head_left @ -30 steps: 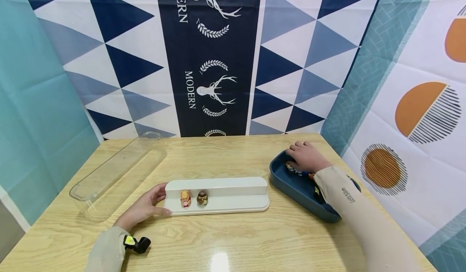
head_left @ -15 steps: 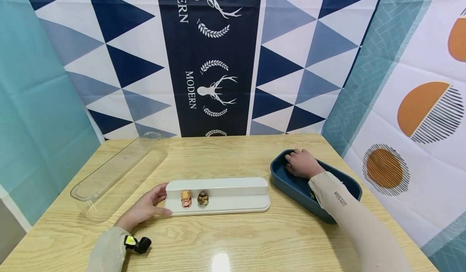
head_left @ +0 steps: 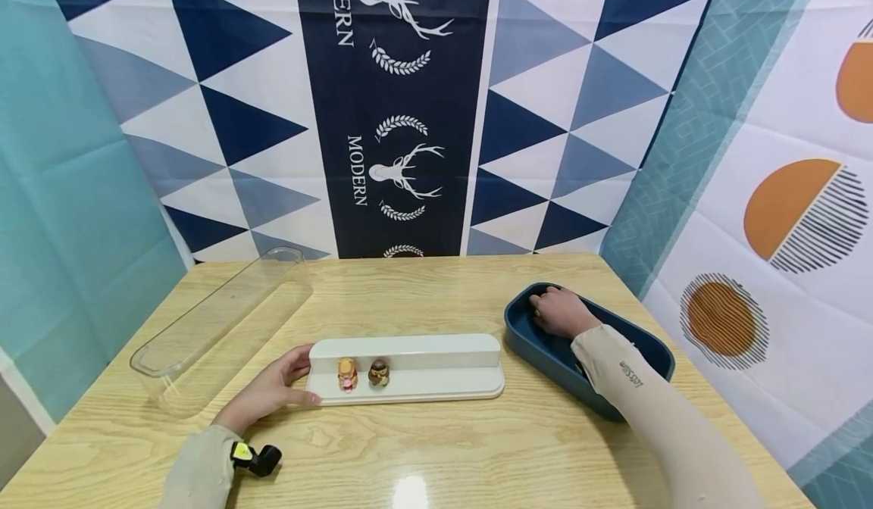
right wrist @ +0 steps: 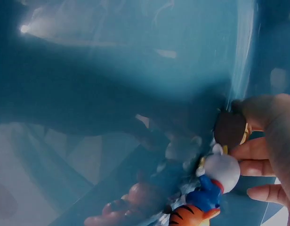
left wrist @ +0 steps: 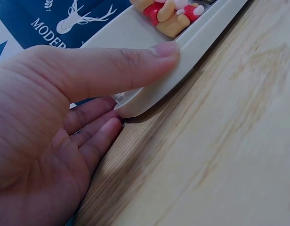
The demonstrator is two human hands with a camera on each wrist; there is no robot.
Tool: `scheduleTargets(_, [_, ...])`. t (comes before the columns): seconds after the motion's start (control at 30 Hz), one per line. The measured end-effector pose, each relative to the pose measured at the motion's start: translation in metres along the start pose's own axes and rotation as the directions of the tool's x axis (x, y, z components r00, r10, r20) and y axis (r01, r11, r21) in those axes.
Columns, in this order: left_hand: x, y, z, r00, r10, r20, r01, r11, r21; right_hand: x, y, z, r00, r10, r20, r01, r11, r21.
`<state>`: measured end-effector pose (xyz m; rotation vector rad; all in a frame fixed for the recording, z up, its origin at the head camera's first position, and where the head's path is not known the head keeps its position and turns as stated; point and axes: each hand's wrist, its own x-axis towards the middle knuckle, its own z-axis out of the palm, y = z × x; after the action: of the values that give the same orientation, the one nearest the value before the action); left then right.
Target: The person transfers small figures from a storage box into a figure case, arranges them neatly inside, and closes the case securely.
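In the head view a white two-level display stand [head_left: 436,385] lies lengthwise before me. My left hand [head_left: 269,386] holds its left end, thumb [left wrist: 135,66] over the base's edge and fingers at the end. Two small figurines stand on the lower step: a yellow-and-red bear [head_left: 347,375] and a brown owl [head_left: 378,373]. My right hand [head_left: 562,312] reaches into the dark blue tray [head_left: 549,369]. The right wrist view has its thumb and fingers around a dark-brown-headed figurine [right wrist: 229,128]. Beside it are a grey-and-blue figurine [right wrist: 221,172] and an orange striped one [right wrist: 187,215].
A long clear plastic cover [head_left: 225,320] lies on the wooden table [head_left: 423,448] at the left. Patterned cloth [head_left: 402,115] hangs behind and along both sides. Blurred reflections show on the tray's shiny inner surface.
My right hand has gone lower and slightly left inside the blue tray, its sleeve now covering figurines that showed earlier. The left hand and the stand have stayed in place.
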<state>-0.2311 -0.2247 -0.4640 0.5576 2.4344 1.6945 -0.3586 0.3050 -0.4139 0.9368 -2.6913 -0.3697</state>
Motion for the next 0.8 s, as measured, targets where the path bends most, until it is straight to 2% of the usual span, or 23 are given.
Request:
scheduleTargets(0.27, [0.000,0.001,-0.002,1.000,-0.005,-0.011,0.005,1.000,-0.010,0.003,0.000,-0.002,1.000,0.012,-0.006,-0.012,0.998,0.065])
scheduleTargets(0.47, [0.000,0.000,-0.001,1.000,0.016,0.006,-0.016,1.000,-0.020,0.002,0.005,-0.002,1.000,0.027,0.006,-0.027,0.971,0.238])
scheduleTargets(0.63, [-0.001,-0.002,0.000,0.999,0.027,0.017,-0.027,0.999,-0.031,-0.001,0.009,-0.010,0.994,0.086,0.064,-0.105,0.902,0.418])
scheduleTargets(0.8, [-0.001,-0.001,0.000,1.000,0.023,0.009,-0.023,0.999,-0.023,-0.004,0.013,-0.019,0.984,0.167,0.065,-0.174,0.807,0.564])
